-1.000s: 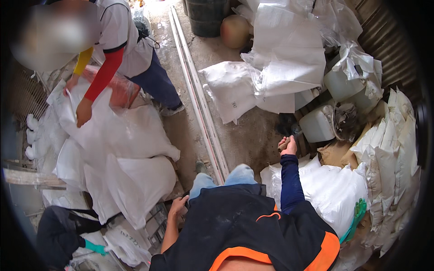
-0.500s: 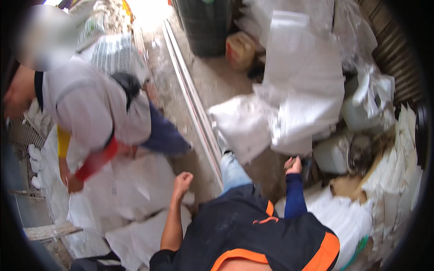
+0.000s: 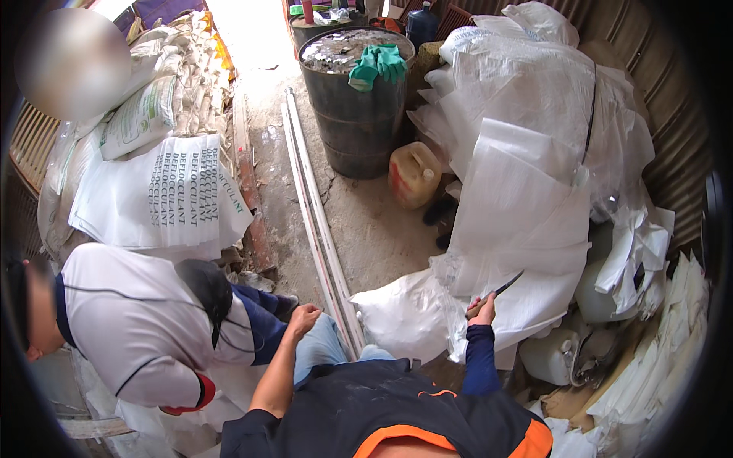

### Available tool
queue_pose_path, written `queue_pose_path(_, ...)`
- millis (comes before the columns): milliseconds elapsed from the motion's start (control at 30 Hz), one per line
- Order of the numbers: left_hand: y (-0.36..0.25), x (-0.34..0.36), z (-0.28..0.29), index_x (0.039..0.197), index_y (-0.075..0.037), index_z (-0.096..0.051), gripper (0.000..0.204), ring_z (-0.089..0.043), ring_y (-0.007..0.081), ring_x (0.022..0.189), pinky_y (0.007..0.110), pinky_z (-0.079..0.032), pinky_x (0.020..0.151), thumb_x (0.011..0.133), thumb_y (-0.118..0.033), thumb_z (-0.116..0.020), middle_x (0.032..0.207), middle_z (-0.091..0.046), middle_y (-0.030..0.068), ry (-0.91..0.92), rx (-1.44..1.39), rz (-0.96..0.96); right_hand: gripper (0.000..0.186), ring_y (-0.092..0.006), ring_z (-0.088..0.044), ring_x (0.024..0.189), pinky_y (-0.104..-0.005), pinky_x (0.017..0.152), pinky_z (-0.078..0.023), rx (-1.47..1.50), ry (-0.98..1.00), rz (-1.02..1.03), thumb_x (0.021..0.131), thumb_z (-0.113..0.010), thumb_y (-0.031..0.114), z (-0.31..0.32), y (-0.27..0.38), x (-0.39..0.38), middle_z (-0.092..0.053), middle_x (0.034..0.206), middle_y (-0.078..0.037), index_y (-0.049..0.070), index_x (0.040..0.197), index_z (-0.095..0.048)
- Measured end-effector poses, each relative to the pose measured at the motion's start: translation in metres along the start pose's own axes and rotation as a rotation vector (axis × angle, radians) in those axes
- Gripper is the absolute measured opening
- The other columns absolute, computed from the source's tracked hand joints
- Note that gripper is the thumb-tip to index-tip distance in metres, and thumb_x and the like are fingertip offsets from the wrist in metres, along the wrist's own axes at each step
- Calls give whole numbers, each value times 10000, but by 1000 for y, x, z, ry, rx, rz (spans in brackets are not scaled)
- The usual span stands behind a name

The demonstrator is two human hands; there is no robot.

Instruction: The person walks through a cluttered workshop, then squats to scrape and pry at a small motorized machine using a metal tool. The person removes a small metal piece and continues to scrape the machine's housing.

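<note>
Left hand (image 3: pixel 303 318) rests closed on own knee, holding nothing. Right hand (image 3: pixel 481 309) fingers grip a knife (image 3: pixel 500 288), blade tip against the white sack (image 3: pixel 527 305) just ahead. Judgement: keep the cut shallow, blade angled away from the crouching co-worker (image 3: pixel 145 328). Beyond: 2 white pipes (image 3: pixel 317 229), dark drum (image 3: pixel 359 114).
</note>
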State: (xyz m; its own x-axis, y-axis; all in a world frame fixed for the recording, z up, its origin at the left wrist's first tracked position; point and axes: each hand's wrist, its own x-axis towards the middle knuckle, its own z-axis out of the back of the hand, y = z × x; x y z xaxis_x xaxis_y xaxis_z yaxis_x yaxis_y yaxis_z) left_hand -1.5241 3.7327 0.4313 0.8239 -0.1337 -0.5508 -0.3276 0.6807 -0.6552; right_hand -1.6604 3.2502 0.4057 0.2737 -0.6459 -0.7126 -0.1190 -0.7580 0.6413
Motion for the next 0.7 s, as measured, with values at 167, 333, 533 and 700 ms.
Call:
queue_pose_path(167,49,112,28,879,-43,-698,282,-661,293,780,359,-506,706,746,-267,-590,849,-677,180,8,169,112,408,-152,-469,482,-298,390,-403,-104,-38,118,884,-525,535,-79,-19,-7,-521,714,-45,132,925,-476)
queue_pose_path(333,203,257,73,859,-15,-696,298,-661,311,904,396,-523,774,737,-245,-551,937,-652,228,374,896,-11,462,-154,-479,490,-299,408,-412,-246,230,152,877,-510,563,-233,-119,-68,-529,702,-55,107,954,-531)
queue_pose_path(533,159,380,99,922,-65,-710,290,-654,310,922,404,-519,791,760,-194,-506,978,-674,160,26,374,104,432,-145,-495,503,-307,433,-437,-652,351,-113,915,-486,493,-394,-215,-89,-534,695,-49,78,1019,-543)
queue_pose_path(700,170,394,193,724,-25,-685,118,-627,182,672,337,-492,648,684,-128,-644,720,-670,116,-488,-353,460,342,-109,-493,480,-261,412,-439,-930,666,117,974,-431,387,-557,-237,-95,-535,691,-32,71,1061,-526)
